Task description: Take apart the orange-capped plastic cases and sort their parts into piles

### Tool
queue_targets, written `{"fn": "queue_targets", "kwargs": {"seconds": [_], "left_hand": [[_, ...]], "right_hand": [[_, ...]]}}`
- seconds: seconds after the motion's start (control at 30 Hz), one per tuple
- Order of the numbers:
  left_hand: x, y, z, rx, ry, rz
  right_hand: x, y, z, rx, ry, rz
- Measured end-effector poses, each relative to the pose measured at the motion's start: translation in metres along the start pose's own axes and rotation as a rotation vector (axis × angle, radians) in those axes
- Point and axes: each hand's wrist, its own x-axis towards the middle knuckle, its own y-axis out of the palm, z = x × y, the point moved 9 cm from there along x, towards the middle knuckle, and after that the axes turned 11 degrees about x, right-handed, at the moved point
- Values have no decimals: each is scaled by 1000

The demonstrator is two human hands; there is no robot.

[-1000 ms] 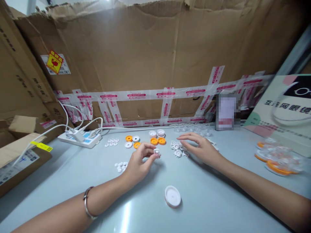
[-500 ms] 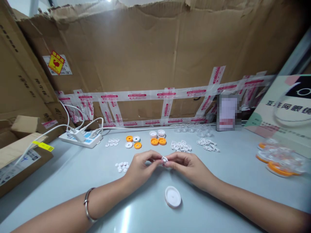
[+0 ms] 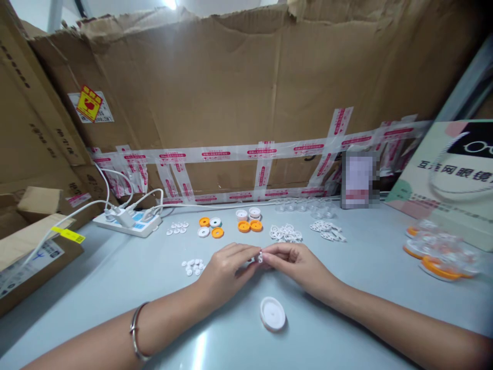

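Between the fingertips of both hands is a small white plastic piece, mostly covered by the fingers. My left hand pinches it from the left, and my right hand pinches it from the right. Below them a round white disc with a raised rim lies flat on the table. Behind the right hand sits a pile of white openwork plastic pieces, with a second group of white pieces farther right. Small white round parts lie just left of the left hand.
Orange and white rings and stacked discs stand at the back. A power strip with cables is at the left, near an opened carton. Clear domes on orange bases lie right. Cardboard walls the back.
The small white piece has turned between my fingers and shows narrower now. My left fingers have straightened over it. The view has shifted slightly; the table items stay in place.
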Motion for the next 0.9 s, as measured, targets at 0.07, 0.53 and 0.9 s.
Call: {"fn": "queue_targets", "kwargs": {"seconds": [0.07,0.53,0.9], "left_hand": [[-1,1,-5,32,53,3],[1,-2,-16,136,127,-30],[1,-1,-15,46,74,-12]], "right_hand": [[0,1,1,-11,5,4],[-2,3,-2,-69,26,3],[0,-1,-2,-85,19,-23]]}}
